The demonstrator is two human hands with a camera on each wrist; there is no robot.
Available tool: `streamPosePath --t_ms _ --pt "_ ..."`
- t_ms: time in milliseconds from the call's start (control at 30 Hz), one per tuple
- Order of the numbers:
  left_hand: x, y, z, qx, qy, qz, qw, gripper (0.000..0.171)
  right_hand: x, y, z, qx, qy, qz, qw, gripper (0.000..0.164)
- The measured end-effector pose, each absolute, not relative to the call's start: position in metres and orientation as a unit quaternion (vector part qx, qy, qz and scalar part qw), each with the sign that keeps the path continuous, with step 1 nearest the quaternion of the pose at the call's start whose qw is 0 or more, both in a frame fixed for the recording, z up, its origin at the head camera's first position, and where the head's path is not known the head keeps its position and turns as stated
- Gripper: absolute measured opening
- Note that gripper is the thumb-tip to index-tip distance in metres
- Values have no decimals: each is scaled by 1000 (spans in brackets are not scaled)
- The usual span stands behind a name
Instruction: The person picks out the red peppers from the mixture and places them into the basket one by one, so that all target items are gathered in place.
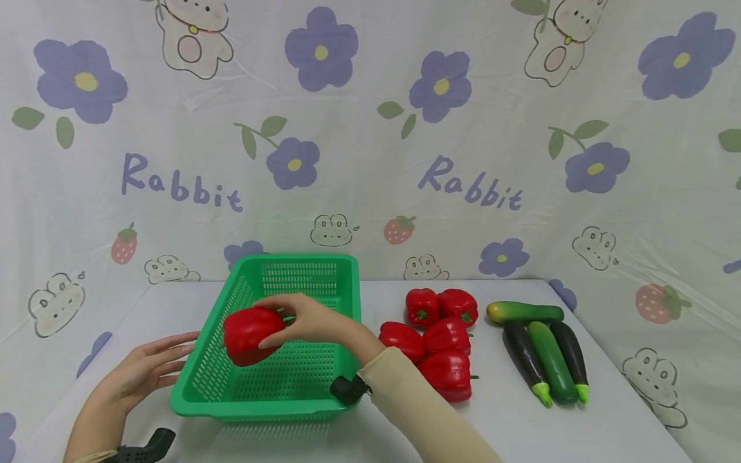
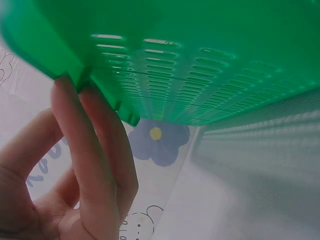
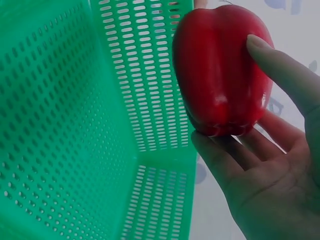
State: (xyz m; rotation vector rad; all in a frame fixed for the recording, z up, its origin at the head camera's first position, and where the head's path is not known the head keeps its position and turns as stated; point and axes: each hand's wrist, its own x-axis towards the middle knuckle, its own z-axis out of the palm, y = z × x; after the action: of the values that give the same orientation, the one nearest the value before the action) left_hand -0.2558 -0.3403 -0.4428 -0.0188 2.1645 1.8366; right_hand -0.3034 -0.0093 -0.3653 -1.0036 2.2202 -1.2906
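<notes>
My right hand [image 1: 307, 321] grips a red bell pepper [image 1: 249, 335] between thumb and fingers, over the left part of a green plastic basket [image 1: 266, 406]. In the right wrist view the thumb presses one side of the bell pepper [image 3: 220, 70] and the fingers lie under its end. No other vegetable shows inside the basket. At the basket's left side is my left hand [image 1: 147, 366], its fingers extended. The left wrist view shows those fingertips [image 2: 65, 87] right at the underside of the basket's rim [image 2: 55, 55].
Several red bell peppers [image 1: 446, 373] lie in a group right of the basket. Further right are two eggplants [image 1: 523, 357] and two green, zucchini-like vegetables [image 1: 550, 360]. A printed cloth [image 1: 370, 128] hangs behind the white table [image 1: 509, 431].
</notes>
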Motion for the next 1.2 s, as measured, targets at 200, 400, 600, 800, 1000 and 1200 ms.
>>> streamPosePath --t_ms 200,400,600,800,1000,1200 --pt "-255 -340 -441 -3 750 643 152 30 -303 -13 -365 -369 797 -428 212 62" --pt "-255 -340 -442 -2 757 636 151 34 -302 -17 -364 -385 799 -395 241 61" --pt "-255 -340 -442 -1 757 636 152 33 -303 -22 -368 -396 802 -359 268 58" --pt "-255 -341 -443 1 755 638 153 31 -304 -24 -370 -402 809 -320 286 56" --pt "-256 -341 -444 -1 757 635 152 33 -305 -27 -371 -399 819 -284 299 56" --pt "-257 -342 -444 -1 754 639 153 33 -307 -30 -372 -387 829 -249 318 56"
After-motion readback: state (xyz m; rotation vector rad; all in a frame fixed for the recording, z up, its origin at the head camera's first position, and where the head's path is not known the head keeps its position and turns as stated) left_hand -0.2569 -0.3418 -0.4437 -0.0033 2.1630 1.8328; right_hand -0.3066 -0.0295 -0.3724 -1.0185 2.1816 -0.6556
